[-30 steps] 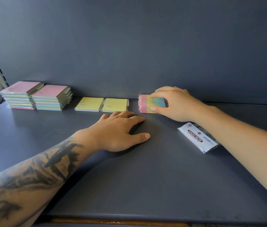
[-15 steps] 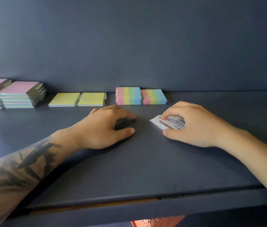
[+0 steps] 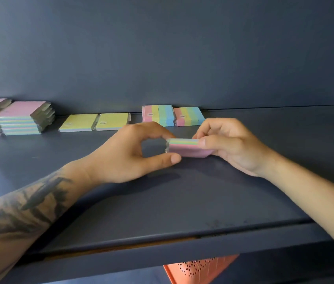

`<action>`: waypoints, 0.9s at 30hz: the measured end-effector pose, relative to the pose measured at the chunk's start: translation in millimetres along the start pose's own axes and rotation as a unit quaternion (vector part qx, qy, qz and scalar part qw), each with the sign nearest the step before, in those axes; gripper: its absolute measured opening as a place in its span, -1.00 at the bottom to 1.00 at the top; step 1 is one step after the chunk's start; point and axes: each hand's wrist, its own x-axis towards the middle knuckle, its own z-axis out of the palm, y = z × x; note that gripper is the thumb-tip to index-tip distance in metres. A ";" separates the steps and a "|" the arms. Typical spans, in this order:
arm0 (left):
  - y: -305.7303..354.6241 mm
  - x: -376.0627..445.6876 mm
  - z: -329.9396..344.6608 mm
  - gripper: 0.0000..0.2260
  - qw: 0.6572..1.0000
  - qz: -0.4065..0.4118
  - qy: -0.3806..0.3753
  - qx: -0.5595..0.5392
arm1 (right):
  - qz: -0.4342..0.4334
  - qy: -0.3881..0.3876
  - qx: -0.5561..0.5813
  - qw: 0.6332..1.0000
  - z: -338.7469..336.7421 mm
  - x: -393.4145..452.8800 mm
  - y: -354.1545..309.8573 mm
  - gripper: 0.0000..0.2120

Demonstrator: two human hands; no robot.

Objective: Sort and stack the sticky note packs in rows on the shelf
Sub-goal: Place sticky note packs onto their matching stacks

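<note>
One sticky note pack [image 3: 188, 148], pink-faced with pastel-striped edges, is held just above the shelf [image 3: 162, 201] mid-front, pinched at both ends: left hand [image 3: 129, 154] by thumb and forefinger, right hand [image 3: 227, 144] curled round its far end, probably to square it before placing. Behind it lie flat rainbow packs [image 3: 172, 115], yellow packs [image 3: 94, 122] and pink stacks [image 3: 18, 117], rowed against the back wall.
</note>
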 end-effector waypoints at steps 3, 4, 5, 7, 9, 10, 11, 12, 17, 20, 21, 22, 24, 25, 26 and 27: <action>-1.9 4.1 2.1 -0.84 0.999 -0.032 0.014 -0.023 | 0.019 0.002 0.074 0.997 6.3 1.8 0.4 -0.87; -2.5 5.5 2.7 -0.84 0.998 -0.045 0.020 -0.039 | 0.024 0.005 0.084 0.996 7.7 1.9 -0.1 -0.84; -2.6 6.4 3.1 -0.84 0.996 -0.059 0.027 -0.062 | 0.026 0.009 0.086 0.996 8.3 2.2 0.5 -0.80; -3.1 7.1 3.5 -0.81 0.988 -0.091 0.037 -0.119 | 0.016 0.029 0.056 0.998 9.7 1.8 2.5 -0.78; -5.5 7.5 3.3 -0.74 0.976 -0.125 0.041 -0.173 | -0.020 0.054 -0.045 0.997 11.7 -0.5 7.7 -0.75; -6.9 7.9 2.9 -0.71 0.970 -0.139 0.041 -0.194 | -0.045 0.064 -0.119 0.990 12.8 -2.3 9.8 -0.68; -7.8 8.1 2.5 -0.70 0.966 -0.149 0.040 -0.210 | -0.073 0.074 -0.194 0.976 13.9 -4.1 11.1 -0.59; -7.9 8.2 2.3 -0.69 0.962 -0.155 0.040 -0.221 | -0.107 0.085 -0.259 0.956 15.2 -6.1 10.7 -0.50; -3.7 7.8 0.8 -0.69 0.949 -0.183 0.034 -0.253 | -0.227 0.082 -0.431 0.870 16.6 -9.4 6.7 -0.32; -6.1 5.9 0.3 -0.57 0.941 -0.201 0.018 -0.272 | -0.240 0.074 -0.468 0.847 17.0 -7.9 8.4 -0.42; -5.4 5.0 0.1 -0.51 0.941 -0.205 0.018 -0.267 | -0.244 0.069 -0.468 0.847 16.7 -8.0 9.2 -0.43; -4.2 3.9 -0.8 -0.49 0.948 -0.203 0.020 -0.245 | -0.250 0.061 -0.469 0.845 16.6 -7.5 9.8 -0.44; -3.9 0.2 -4.4 -0.53 0.979 -0.168 0.016 -0.113 | -0.252 0.038 -0.471 0.845 18.1 -3.8 9.1 -0.45; -4.1 -3.0 -6.9 -0.54 0.989 -0.147 0.010 0.002 | -0.244 0.024 -0.470 0.848 19.8 -1.4 8.7 -0.45; -4.8 -7.5 -10.4 -0.54 0.986 -0.131 0.003 0.107 | -0.235 0.010 -0.467 0.852 22.0 1.2 8.4 -0.45; -5.5 -12.7 -14.9 -0.52 0.977 -0.132 -0.003 0.167 | -0.226 -0.005 -0.463 0.857 24.6 5.6 7.6 -0.45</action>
